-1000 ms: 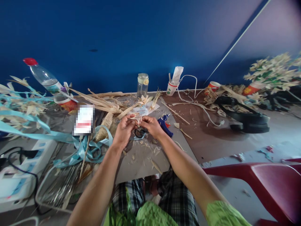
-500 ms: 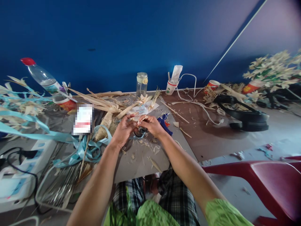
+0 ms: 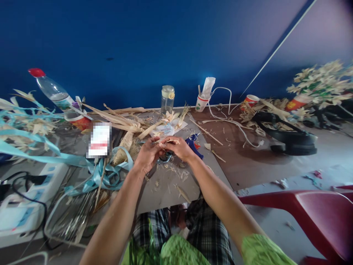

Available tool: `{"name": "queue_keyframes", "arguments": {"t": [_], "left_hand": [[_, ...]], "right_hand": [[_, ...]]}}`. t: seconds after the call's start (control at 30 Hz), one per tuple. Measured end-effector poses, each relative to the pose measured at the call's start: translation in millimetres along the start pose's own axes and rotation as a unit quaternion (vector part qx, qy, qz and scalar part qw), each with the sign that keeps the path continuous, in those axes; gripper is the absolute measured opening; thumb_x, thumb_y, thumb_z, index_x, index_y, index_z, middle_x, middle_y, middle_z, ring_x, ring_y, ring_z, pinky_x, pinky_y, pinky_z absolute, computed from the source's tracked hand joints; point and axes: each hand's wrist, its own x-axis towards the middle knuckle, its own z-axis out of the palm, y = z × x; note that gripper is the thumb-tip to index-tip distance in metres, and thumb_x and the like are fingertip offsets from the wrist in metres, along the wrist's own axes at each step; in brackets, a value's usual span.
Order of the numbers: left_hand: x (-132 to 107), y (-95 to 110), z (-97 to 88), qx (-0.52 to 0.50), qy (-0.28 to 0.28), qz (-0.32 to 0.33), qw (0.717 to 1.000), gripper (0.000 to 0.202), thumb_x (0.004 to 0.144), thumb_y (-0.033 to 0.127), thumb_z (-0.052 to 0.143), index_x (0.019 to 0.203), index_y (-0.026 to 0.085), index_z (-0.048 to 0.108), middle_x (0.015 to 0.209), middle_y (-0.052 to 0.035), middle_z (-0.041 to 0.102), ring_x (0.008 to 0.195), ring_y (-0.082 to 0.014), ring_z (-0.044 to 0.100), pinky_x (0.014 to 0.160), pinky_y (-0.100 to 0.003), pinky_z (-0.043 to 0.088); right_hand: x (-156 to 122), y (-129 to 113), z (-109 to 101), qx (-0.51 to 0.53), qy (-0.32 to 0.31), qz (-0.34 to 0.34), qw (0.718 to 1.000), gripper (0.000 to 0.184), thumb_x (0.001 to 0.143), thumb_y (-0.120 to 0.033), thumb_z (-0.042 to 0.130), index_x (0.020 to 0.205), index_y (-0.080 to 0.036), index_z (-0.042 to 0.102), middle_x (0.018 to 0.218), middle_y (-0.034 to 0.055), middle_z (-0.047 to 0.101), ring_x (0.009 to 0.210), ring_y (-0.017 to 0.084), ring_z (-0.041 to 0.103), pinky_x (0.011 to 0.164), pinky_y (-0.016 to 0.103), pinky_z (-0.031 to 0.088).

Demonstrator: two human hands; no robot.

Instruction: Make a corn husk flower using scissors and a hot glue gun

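Note:
My left hand [image 3: 147, 154] and my right hand [image 3: 178, 147] meet above a grey board [image 3: 165, 187], fingers pinched together on a small piece of dried corn husk [image 3: 167, 141]. Thin pale strips stick out between the fingertips. Just under the hands lies a pair of scissors [image 3: 164, 158] with dark handles. A blue glue gun [image 3: 194, 144] lies right beside my right hand. Husk scraps are scattered on the board below my wrists.
A heap of dried husks [image 3: 124, 121], light blue ribbon [image 3: 104, 173], a glass jar [image 3: 167, 98], a paper cup [image 3: 202, 102], a white cable [image 3: 234, 125] and a tilted plastic bottle [image 3: 52, 90] surround the hands. A power strip [image 3: 24, 206] lies at left. A red plastic chair [image 3: 311, 217] stands at right.
Both hands have lifted slightly and drawn closer together, turning the husk piece between the fingers. The scissors beneath them show more.

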Motion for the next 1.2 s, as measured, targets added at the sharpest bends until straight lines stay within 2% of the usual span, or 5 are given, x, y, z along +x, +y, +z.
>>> {"name": "queue_keyframes", "arguments": {"t": [0.23,0.43,0.77,1.03,1.2], "left_hand": [[0.0,-2.2,-0.6,-0.006,0.002,-0.004,1.0,0.045,0.059,0.035,0.078,0.092,0.015,0.054,0.067,0.0022,0.061,0.049,-0.008,0.054,0.051,-0.022,0.043],[0.7,-4.7,1.1,0.118,0.021,0.009,0.993,0.034,0.057,0.033,0.078,0.08,0.014,0.06,0.068,0.0014,0.062,0.053,-0.0091,0.055,0.054,-0.022,0.042],[0.1,-4.1,-1.7,0.278,0.008,0.068,0.958,0.019,0.068,0.033,0.067,0.065,0.016,0.059,0.052,0.0017,0.057,0.047,-0.0116,0.051,0.051,-0.024,0.037],[2.0,-0.9,-4.9,0.154,0.037,0.048,0.986,0.022,0.063,0.031,0.07,0.063,0.015,0.056,0.056,0.0022,0.056,0.047,-0.0067,0.045,0.049,-0.02,0.036],[1.5,1.0,-4.9,0.155,0.027,0.053,0.986,0.017,0.065,0.028,0.067,0.064,0.015,0.056,0.057,0.0016,0.055,0.05,-0.0069,0.047,0.051,-0.02,0.038]], "right_hand": [[3.0,4.3,-0.8,-0.096,0.055,-0.049,0.993,0.023,0.073,-0.039,0.061,0.07,-0.016,0.06,0.065,-0.001,0.059,0.064,0.012,0.052,0.064,0.025,0.041],[3.3,6.2,1.7,-0.137,0.118,-0.075,0.981,0.019,0.075,-0.035,0.056,0.073,-0.016,0.059,0.069,0.0004,0.059,0.067,0.013,0.053,0.066,0.025,0.04],[5.3,5.4,-0.5,-0.061,0.116,-0.028,0.991,0.028,0.069,-0.043,0.064,0.067,-0.017,0.058,0.051,-0.0052,0.045,0.05,0.009,0.039,0.051,0.023,0.032],[2.3,-0.6,-8.0,0.122,0.013,-0.015,0.992,0.051,0.064,-0.046,0.072,0.104,-0.017,0.06,0.074,-0.0006,0.059,0.063,0.01,0.052,0.061,0.023,0.041],[4.3,4.6,-4.8,0.044,0.027,-0.015,0.999,0.029,0.066,-0.036,0.072,0.086,-0.016,0.064,0.066,-0.0027,0.057,0.057,0.008,0.047,0.058,0.022,0.038]]}}
